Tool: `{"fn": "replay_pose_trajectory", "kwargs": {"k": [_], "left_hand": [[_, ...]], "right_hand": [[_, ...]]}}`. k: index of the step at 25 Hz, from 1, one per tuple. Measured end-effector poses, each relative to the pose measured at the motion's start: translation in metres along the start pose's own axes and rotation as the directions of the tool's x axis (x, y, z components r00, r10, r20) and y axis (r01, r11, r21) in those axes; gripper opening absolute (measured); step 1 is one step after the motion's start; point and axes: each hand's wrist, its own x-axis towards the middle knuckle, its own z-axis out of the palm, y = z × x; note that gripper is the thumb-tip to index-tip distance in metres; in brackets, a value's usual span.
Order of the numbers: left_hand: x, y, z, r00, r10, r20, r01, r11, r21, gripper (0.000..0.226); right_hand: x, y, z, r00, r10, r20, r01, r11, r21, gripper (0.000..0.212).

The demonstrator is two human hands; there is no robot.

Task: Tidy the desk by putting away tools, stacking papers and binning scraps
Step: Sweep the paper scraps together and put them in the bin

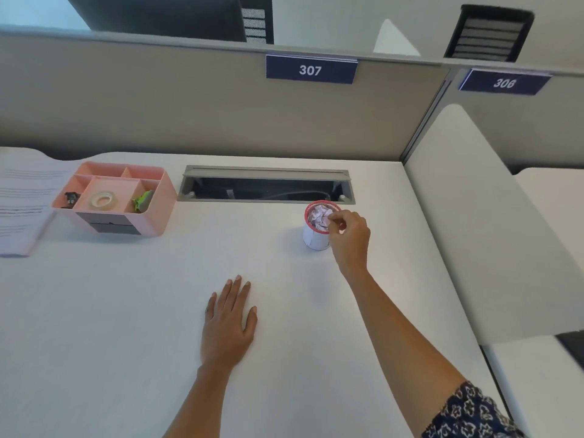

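Two hands over one desk [126, 311]. Papers [22, 197], 9 o'clock edge, lying flat. Pink organiser [155, 213], 10 o'clock, holds tape roll [102, 200]. Left hand [229, 324], 6 o'clock: palm down, grip spread flat on desk. Cup [314, 241], 1 o'clock, filled with scraps [319, 215]. Right hand [349, 238]: arm outstretched, grip pinching scraps at cup's rim.

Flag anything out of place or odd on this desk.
Nothing is spilled or damaged. The small bin is packed to its rim with crumpled scraps, and the cable hatch behind it stands open.
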Motion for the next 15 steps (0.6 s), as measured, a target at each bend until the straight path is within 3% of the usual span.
{"fn": "replay_pose_trajectory", "kwargs": {"k": [2, 4, 6, 8, 11, 15], "left_hand": [[0.0, -0.002, 0.002, 0.999, 0.013, 0.041, -0.013, 1.0, 0.02, 0.058], [0.001, -0.002, -0.001, 0.994, 0.026, 0.11, -0.032, 0.998, 0.055, 0.06], [0.006, 0.001, -0.009, 0.987, 0.024, 0.161, -0.042, 0.993, 0.111, 0.071], [0.006, 0.006, -0.021, 0.973, 0.024, 0.228, -0.055, 0.99, 0.131, 0.079], [0.001, 0.006, -0.038, 0.934, 0.023, 0.357, -0.097, 0.977, 0.191, 0.065], [-0.023, -0.015, -0.046, 0.907, 0.099, 0.41, -0.197, 0.959, 0.204, 0.063]], "right_hand": [[-0.024, 0.007, -0.004, 0.999, -0.008, -0.041, 0.011, 0.998, 0.058, 0.014], [-0.06, 0.018, -0.002, 1.0, -0.006, 0.005, 0.006, 0.998, 0.055, 0.011], [-0.094, 0.033, 0.008, 0.988, 0.017, 0.155, -0.008, 0.998, -0.064, 0.015], [-0.127, 0.041, 0.019, 0.958, -0.005, 0.288, 0.092, 0.953, -0.288, 0.02], [-0.165, 0.033, 0.033, 0.89, -0.001, 0.455, 0.233, 0.86, -0.454, 0.034], [-0.191, 0.036, 0.044, 0.899, 0.067, 0.433, 0.191, 0.83, -0.525, 0.049]]}}
